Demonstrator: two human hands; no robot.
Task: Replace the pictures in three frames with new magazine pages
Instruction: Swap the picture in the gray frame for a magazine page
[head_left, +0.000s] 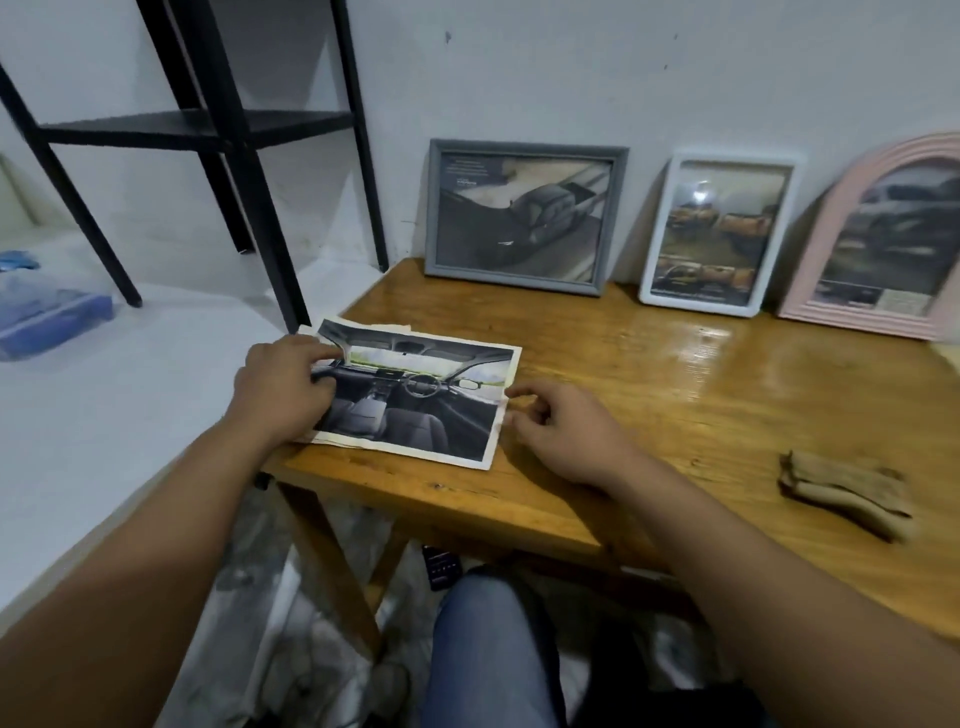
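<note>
- Left hand (283, 384) sits flat on the left end of the pages (415, 400), fingers pinching the top sheet's left edge; I'd call that a light grasp on the paper.
- Right hand (563, 431) hangs just off the right edge of the pages, fingers loosely curled, thumb and forefinger near the edge. I can't tell if they touch the paper; it grips nothing that I can see.
- Pages: a small stack lying flat at the counter's (649, 415) front-left corner, with other sheet edges showing under the top one. The top sheet shows a car interior with a steering wheel and has rough white edges.
- Grey frame (524, 215) leans on the wall at the counter's back edge, landscape, with a car picture inside.
- White frame (722, 234) is just right of it, portrait, leaning on the wall, with a glare spot on the glass.
- Pink frame (878, 239) is arched, farthest right, partly cut off by the view edge, also leaning, with a dark car picture inside.
- All three frames are well apart from the pages and both hands.
- A tan cloth (847, 493) lies near the counter's right front, clear of everything.
- A black shelf (208, 130) stands left of the counter, against the wall.
- My knee in jeans (483, 649) sits under the counter's front edge.
</note>
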